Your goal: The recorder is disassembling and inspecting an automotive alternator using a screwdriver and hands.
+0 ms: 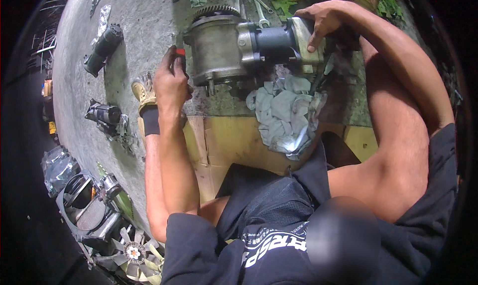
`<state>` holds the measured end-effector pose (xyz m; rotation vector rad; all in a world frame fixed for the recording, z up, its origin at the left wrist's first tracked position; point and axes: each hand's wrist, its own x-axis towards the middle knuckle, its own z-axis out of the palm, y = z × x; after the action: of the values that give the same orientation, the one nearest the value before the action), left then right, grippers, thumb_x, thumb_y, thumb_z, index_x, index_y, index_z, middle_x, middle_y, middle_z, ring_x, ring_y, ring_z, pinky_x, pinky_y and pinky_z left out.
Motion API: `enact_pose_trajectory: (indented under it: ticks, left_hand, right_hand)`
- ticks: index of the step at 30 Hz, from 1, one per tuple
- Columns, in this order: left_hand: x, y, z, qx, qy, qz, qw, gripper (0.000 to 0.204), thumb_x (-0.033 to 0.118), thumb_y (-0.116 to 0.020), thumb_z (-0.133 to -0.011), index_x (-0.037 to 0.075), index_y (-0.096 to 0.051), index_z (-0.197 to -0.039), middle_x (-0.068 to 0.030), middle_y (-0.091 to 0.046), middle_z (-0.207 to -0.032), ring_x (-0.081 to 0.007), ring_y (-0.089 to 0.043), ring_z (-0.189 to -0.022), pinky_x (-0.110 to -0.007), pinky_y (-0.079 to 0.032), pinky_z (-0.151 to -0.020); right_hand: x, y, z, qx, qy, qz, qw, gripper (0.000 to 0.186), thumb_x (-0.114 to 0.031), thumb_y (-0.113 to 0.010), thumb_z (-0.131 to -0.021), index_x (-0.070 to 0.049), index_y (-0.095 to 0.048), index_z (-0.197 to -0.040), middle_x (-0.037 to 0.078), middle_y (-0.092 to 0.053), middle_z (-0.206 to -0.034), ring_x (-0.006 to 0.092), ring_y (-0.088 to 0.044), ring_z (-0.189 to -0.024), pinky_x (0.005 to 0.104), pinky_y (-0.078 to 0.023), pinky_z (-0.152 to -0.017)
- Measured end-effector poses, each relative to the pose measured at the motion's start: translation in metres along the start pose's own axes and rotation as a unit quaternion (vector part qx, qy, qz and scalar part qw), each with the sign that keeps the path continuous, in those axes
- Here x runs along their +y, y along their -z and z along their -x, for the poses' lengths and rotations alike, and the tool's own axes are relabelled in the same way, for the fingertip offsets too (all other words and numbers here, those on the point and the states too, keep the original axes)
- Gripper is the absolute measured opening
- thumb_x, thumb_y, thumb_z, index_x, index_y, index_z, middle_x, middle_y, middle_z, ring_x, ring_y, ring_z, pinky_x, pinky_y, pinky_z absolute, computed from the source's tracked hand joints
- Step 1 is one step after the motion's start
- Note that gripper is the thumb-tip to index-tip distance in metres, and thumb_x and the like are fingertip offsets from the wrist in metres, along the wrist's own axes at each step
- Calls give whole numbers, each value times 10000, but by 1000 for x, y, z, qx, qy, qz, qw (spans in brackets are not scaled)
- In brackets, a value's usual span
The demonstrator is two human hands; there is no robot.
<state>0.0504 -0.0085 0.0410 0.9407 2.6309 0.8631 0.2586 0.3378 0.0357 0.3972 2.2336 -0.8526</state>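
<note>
A metal housing [216, 51] with a toothed gear [216, 11] at its top lies on its side on the ground, joined to a black cylinder [272, 42] and a pale end flange [303, 46]. My left hand [170, 83] is closed on a red-and-black handled tool [180, 52] at the housing's left side; the tool's working end is hard to make out. My right hand [321, 23] grips the end flange, thumb on its face. Below the assembly sits a crumpled grey rag [284, 111].
My seated legs flank a cardboard sheet [224, 140]. Two wrenches [261, 13] lie behind the assembly. Leftward are two black cylindrical parts [102, 48] [102, 113], a radiator [94, 210], a fan [134, 252] and a bagged item [59, 170].
</note>
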Motion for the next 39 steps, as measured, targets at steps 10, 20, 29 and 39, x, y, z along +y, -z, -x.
enact_pose_trajectory:
  ticks: [10,20,29,39]
  left_hand:
    - [23,5,11,-20,71,18,997,413,227,-522,-1032,120,-575,-1427,-47,-562,-639,-136,-537,-401,-306,-419,-360]
    - [7,-1,9,24,-11,-63,998,404,251,-534,-1026,120,-597,-1403,-108,-649,-687,-170,-595,-451,-341,-479,-440]
    - [38,9,13,-13,35,-110,993,394,268,-518,-1031,131,-601,-1390,-161,-699,-754,-205,-628,-481,-369,-505,-473]
    - [27,7,13,-37,60,-98,993,390,261,-533,-1029,123,-611,-1385,-151,-704,-797,-192,-621,-489,-359,-508,-505]
  right_hand:
    - [2,-1,0,12,3,-5,1000,1127,-376,-982,-559,-54,-438,-1492,207,-635,-1329,339,-617,-1223,435,-496,-1045]
    - [3,0,0,-1,19,-27,999,1130,-380,-981,-555,-51,-440,-1491,208,-638,-1323,346,-621,-1214,442,-495,-1041]
    - [-1,0,3,25,-10,19,999,1125,-387,-970,-570,-40,-430,-1494,221,-641,-1311,355,-618,-1223,434,-492,-1045]
    - [3,0,1,1,8,-21,1000,1091,-383,-968,-563,-34,-461,-1463,217,-641,-1313,342,-623,-1212,439,-494,-1044]
